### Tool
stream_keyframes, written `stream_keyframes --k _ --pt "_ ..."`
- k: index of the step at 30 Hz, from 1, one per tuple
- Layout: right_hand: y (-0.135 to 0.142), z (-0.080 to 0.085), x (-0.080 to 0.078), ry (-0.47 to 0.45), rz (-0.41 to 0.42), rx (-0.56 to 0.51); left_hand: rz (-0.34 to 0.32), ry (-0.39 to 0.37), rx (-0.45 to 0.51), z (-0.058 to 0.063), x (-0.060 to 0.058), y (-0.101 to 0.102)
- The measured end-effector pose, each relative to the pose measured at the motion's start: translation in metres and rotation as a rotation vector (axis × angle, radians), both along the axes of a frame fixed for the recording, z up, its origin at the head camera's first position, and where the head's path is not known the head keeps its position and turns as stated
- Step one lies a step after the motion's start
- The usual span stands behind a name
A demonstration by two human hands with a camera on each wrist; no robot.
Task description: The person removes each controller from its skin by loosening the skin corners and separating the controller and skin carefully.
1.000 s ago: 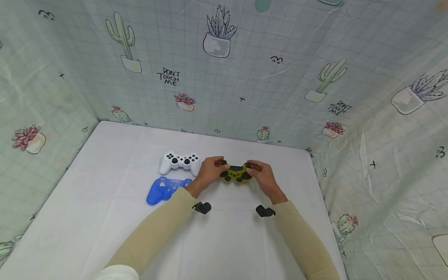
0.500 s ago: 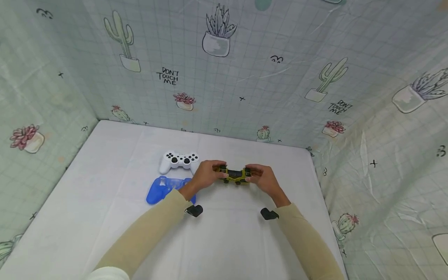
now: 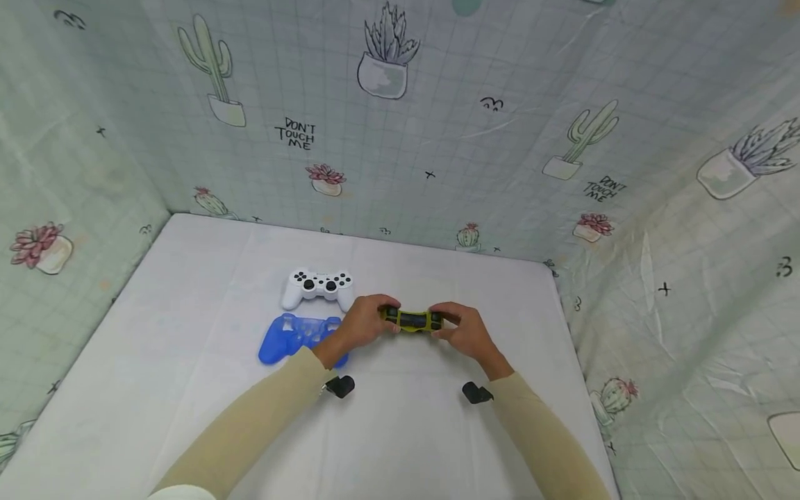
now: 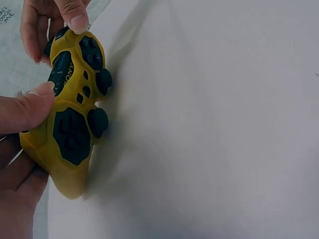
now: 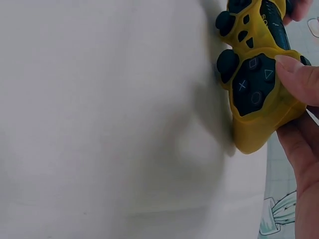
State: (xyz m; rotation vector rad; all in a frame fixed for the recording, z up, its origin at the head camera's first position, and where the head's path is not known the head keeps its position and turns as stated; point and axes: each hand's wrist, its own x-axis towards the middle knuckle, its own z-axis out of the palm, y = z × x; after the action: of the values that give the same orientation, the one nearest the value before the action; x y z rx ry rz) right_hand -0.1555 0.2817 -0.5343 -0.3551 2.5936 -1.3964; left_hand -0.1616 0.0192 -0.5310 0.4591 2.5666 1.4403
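Both hands hold a black game controller in a yellow silicone cover, one at each end. In the left wrist view the left hand has its thumb on the top edge and its fingers behind. The right hand grips the other end the same way, its thumb beside the button cluster in the right wrist view. Seen from the head, the left hand and right hand face each other, and the controller's shoulder-button edge is turned up toward me.
A white controller lies left of the hands on the white table. Below it is a blue silicone controller cover, partly hidden by the left forearm. Cactus-print cloth rises behind the table and along both sides.
The hands have tipped the yellow-covered controller so its button face has turned away from the head view and its shoulder edge shows. It has also shifted slightly left.
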Motion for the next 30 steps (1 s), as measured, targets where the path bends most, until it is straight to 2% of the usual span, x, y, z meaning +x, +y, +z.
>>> stream_keyframes --k 10,18,22,26,30 --pt "-0.002 -0.003 0.006 0.018 0.018 0.015 -0.042 0.039 -0.145 -0.002 0.008 0.003" --pt "-0.003 -0.010 0.011 0.146 0.079 0.134 -0.044 0.089 -0.196 -0.003 0.014 0.003" --pt "-0.003 -0.010 0.012 0.186 0.105 0.189 -0.046 0.081 -0.202 -0.003 0.017 0.003" --pt "-0.002 -0.003 0.010 0.158 0.147 0.210 -0.045 0.072 -0.204 -0.002 0.018 0.004" --pt "-0.002 0.009 0.002 0.104 0.200 0.220 -0.038 0.083 -0.228 -0.001 0.018 0.005"
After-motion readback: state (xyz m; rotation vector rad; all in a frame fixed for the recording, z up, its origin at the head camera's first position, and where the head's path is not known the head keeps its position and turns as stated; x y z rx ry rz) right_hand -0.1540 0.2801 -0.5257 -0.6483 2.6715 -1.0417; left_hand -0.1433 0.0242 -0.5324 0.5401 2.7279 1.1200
